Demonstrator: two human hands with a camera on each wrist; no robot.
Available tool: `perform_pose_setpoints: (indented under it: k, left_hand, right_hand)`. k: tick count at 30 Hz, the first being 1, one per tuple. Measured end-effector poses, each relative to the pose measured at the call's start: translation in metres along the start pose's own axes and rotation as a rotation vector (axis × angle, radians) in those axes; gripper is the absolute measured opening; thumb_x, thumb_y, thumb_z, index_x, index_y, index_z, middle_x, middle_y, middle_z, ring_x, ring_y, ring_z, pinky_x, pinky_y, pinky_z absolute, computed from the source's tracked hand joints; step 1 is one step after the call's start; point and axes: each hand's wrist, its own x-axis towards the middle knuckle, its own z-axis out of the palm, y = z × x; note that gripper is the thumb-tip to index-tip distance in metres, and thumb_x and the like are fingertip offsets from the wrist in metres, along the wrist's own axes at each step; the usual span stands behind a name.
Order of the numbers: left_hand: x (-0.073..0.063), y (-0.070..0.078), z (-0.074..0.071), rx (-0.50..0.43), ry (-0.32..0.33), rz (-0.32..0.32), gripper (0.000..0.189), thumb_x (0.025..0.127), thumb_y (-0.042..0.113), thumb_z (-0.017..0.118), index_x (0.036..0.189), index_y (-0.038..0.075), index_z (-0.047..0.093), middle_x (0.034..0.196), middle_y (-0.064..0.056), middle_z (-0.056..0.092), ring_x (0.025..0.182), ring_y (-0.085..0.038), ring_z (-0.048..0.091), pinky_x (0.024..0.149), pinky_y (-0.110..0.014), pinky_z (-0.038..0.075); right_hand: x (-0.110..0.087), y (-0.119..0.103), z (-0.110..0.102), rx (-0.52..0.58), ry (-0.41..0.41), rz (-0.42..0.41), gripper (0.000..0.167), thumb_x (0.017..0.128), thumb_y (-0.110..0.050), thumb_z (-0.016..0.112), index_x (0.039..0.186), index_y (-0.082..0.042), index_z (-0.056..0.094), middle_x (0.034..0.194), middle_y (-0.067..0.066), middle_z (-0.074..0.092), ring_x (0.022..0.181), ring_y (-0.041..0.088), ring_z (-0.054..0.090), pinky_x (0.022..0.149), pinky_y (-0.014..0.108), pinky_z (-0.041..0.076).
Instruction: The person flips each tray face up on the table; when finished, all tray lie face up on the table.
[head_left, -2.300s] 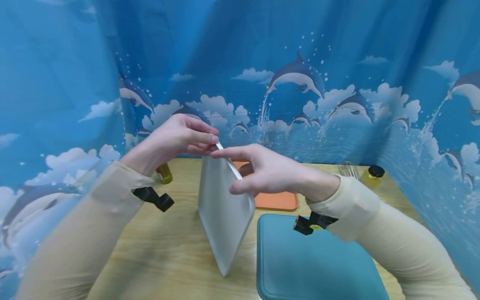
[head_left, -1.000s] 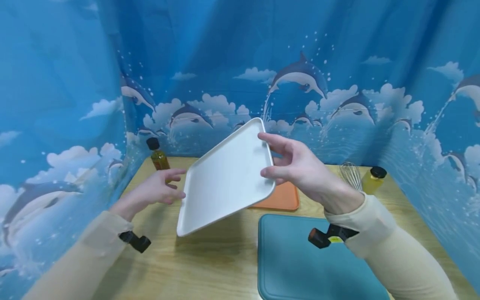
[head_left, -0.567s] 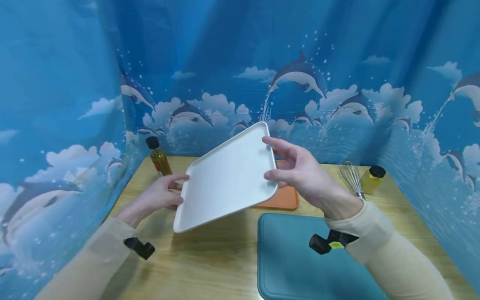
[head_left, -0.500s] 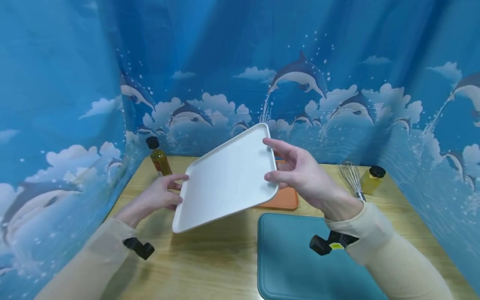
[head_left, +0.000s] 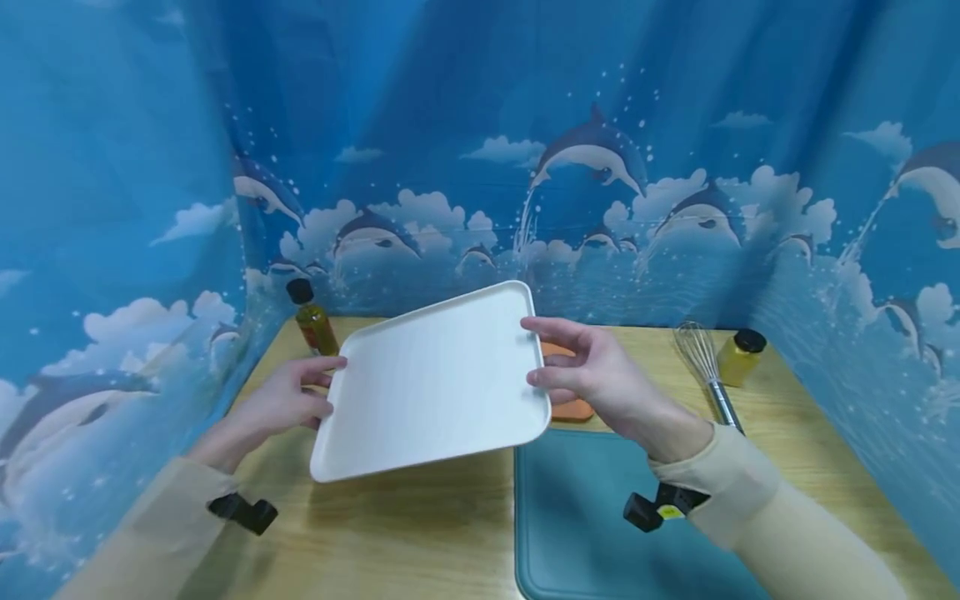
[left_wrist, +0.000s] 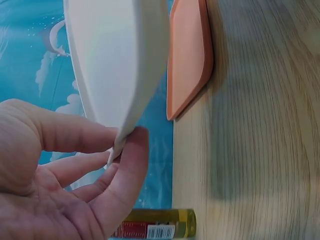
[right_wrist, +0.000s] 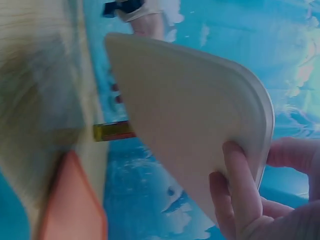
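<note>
A white rectangular tray (head_left: pixel 435 383) with a low raised rim hangs above the table, tilted so its inner face shows in the head view. At its left end my left hand (head_left: pixel 279 404) pinches the rim between thumb and fingers, seen close in the left wrist view. My right hand (head_left: pixel 600 375) grips the opposite short edge, thumb and index finger on the near face. In the right wrist view, other fingers (right_wrist: pixel 242 185) press against the tray's underside. The tray's right end sits higher than its left.
A teal board (head_left: pixel 622 517) lies at front right on the wooden table (head_left: pixel 420 542). Behind the white tray is a partly hidden orange tray (head_left: pixel 573 410). An oil bottle (head_left: pixel 315 325) stands back left; a whisk (head_left: pixel 708 367) and a black-lidded yellow jar (head_left: pixel 741 358) are back right.
From edge-on with both hands near its top, the white tray has turned face-on, each hand now at one end. Over the last half second it lowered, levelled somewhat and shifted left.
</note>
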Motion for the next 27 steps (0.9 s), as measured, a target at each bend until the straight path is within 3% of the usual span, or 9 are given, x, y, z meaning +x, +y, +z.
perform_pose_setpoints:
  k: [7, 17, 23, 27]
  left_hand:
    - [-0.006, -0.013, -0.009, 0.089, 0.041, 0.032, 0.080, 0.097, 0.003, 0.072, 0.170, -0.004, 0.041, 0.151, -0.036, 0.061, 0.114, -0.031, 0.074, 0.081, -0.041, 0.071]
    - [-0.013, -0.033, -0.024, 0.242, 0.054, 0.029, 0.072, 0.095, -0.003, 0.071, 0.163, -0.009, 0.049, 0.142, -0.038, 0.067, 0.112, -0.036, 0.075, 0.079, -0.040, 0.069]
    - [-0.016, -0.053, -0.027, 0.336, 0.045, 0.039, 0.074, 0.085, -0.007, 0.071, 0.157, -0.010, 0.056, 0.135, -0.035, 0.072, 0.114, -0.039, 0.075, 0.085, -0.045, 0.070]
    - [-0.017, -0.066, -0.026, 0.319, 0.019, 0.019, 0.070, 0.083, -0.009, 0.072, 0.153, -0.011, 0.059, 0.124, -0.030, 0.077, 0.105, -0.030, 0.075, 0.074, -0.037, 0.066]
  right_hand:
    - [0.004, 0.031, 0.008, -0.048, 0.023, 0.086, 0.073, 0.100, 0.000, 0.077, 0.167, -0.008, 0.051, 0.139, 0.029, 0.075, 0.107, 0.022, 0.084, 0.090, 0.047, 0.073]
    - [0.000, 0.084, 0.050, 0.071, 0.010, 0.212, 0.077, 0.094, 0.009, 0.078, 0.165, -0.003, 0.049, 0.149, 0.026, 0.062, 0.102, 0.020, 0.081, 0.085, 0.046, 0.074]
    - [-0.009, 0.108, 0.078, 0.113, -0.016, 0.258, 0.092, 0.084, 0.021, 0.077, 0.167, 0.002, 0.044, 0.140, 0.024, 0.065, 0.102, 0.020, 0.080, 0.084, 0.046, 0.074]
    - [-0.011, 0.120, 0.090, 0.081, -0.025, 0.254, 0.091, 0.079, 0.025, 0.077, 0.163, 0.004, 0.048, 0.117, 0.023, 0.077, 0.094, 0.019, 0.079, 0.079, 0.042, 0.073]
